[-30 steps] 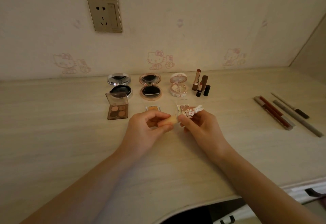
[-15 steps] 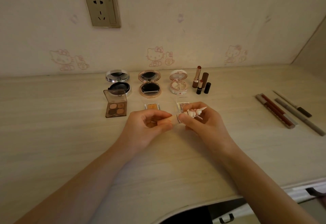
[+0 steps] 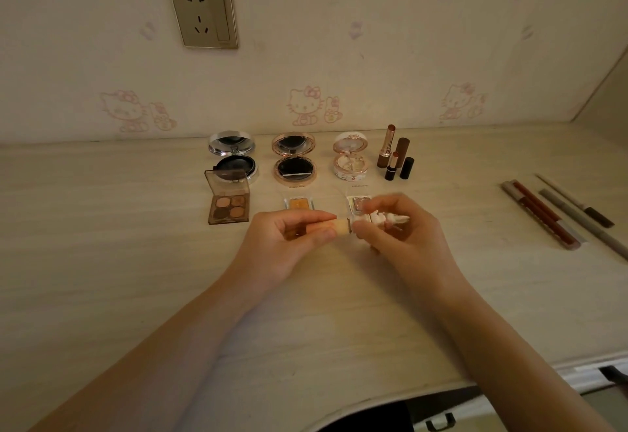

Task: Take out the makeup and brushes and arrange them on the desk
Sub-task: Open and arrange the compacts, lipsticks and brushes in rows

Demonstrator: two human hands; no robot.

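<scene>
The fingers (image 3: 302, 218) of the left hand (image 3: 285, 244) are curling over a small peach-coloured tube (image 3: 339, 227), thumb underneath, pinching it level just above the counter (image 3: 102, 261). The right hand (image 3: 404, 238) is facing it, thumb and fingers pinching a white figurine-shaped cap (image 3: 384, 220). Tube and cap are meeting end to end between the two sets of fingertips; whether they are joined cannot be told. Both forearms are reaching in from the near edge. Two small palettes (image 3: 299, 202) are lying just behind the hands.

I see a peach tube (image 3: 339, 227) in my left hand (image 3: 289, 244), white cap (image 3: 384, 219) in my right hand (image 3: 404, 244), brown palette (image 3: 228, 209) beyond the left, pink cat-print wallpaper (image 3: 306, 105)
</scene>
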